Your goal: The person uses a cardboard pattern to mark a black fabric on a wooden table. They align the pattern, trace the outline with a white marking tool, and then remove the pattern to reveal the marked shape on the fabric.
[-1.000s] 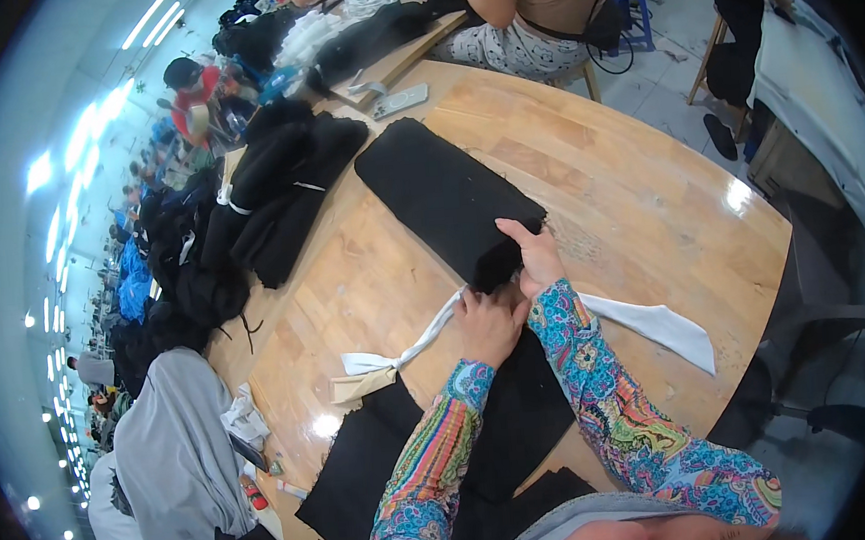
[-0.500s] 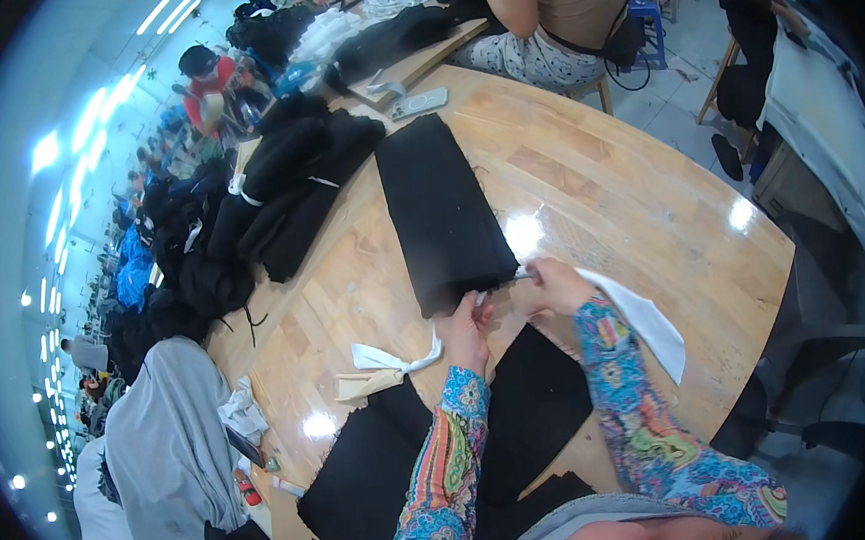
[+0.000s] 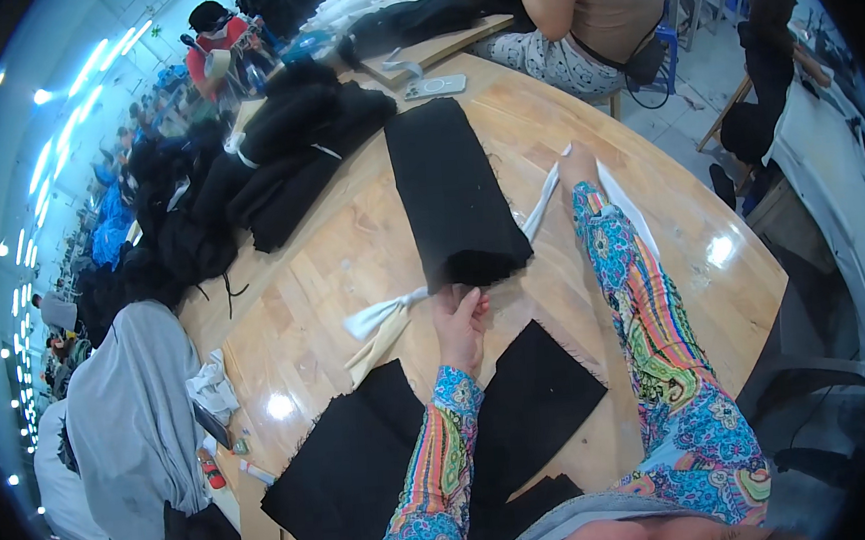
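A long folded bundle of black fabric (image 3: 457, 183) lies on the wooden table. At its near end my left hand (image 3: 462, 326) is closed on the lower edge, its fingertips partly hidden. A white cloth strip (image 3: 543, 202) runs from the bundle's right side up to my right hand (image 3: 578, 164), which grips it to the right of the bundle. The rest of this strip hangs down beyond my right forearm. Left of my left hand, a white strip end (image 3: 376, 316) and a cream strip (image 3: 378, 346) lie on the table. Cut black pieces (image 3: 542, 403) lie under and beside my left forearm.
Tied black bundles (image 3: 295, 164) are heaped along the left edge. A phone (image 3: 435, 86) lies beyond the folded bundle. Grey cloth (image 3: 131, 401) drapes at the left, near a red small object (image 3: 212, 470). A seated person (image 3: 605, 17) works across the table.
My right hand has moved away from the bundle's near corner, up and to the right, drawing the white strip out. My left hand stays by the near end.
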A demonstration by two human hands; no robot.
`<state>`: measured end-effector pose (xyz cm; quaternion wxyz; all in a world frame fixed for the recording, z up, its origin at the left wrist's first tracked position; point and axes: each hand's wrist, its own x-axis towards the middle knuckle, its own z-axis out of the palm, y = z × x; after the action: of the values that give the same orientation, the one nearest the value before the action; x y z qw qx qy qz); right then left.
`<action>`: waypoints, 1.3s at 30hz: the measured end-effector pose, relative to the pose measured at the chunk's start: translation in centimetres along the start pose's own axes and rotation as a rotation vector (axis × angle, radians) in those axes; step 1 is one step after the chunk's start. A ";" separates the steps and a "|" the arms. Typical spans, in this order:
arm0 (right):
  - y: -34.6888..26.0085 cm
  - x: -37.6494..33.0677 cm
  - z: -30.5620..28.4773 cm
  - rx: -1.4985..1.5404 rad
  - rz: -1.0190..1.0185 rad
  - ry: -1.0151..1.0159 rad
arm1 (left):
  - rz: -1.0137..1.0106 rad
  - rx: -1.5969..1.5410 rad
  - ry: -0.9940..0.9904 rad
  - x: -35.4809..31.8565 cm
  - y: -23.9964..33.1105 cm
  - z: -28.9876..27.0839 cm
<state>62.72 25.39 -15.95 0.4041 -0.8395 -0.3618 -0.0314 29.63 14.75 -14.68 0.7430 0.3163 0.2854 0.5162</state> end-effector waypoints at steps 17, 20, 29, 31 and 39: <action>-14.2 -22.4 -4.4 1.827 1.114 -0.561 | -0.100 -0.348 -0.122 -0.6 1.3 -2.9; -14.8 -21.6 -3.0 1.859 1.128 -0.499 | -0.120 -0.289 -0.161 -0.5 1.1 -3.2; -14.8 -21.5 -2.2 1.948 1.222 -0.328 | 0.304 0.855 -0.036 0.8 1.2 -3.3; -14.6 -21.1 -3.2 1.953 1.237 -0.293 | 0.494 1.423 -0.121 2.3 2.7 -4.0; -16.3 -21.3 -3.6 1.891 1.285 -0.268 | 0.567 2.074 -0.026 13.4 9.3 -8.4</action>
<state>37.59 17.15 -10.16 0.7720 -0.2269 0.2141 0.5538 22.01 31.40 -14.22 -0.0317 0.8525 0.4925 0.1721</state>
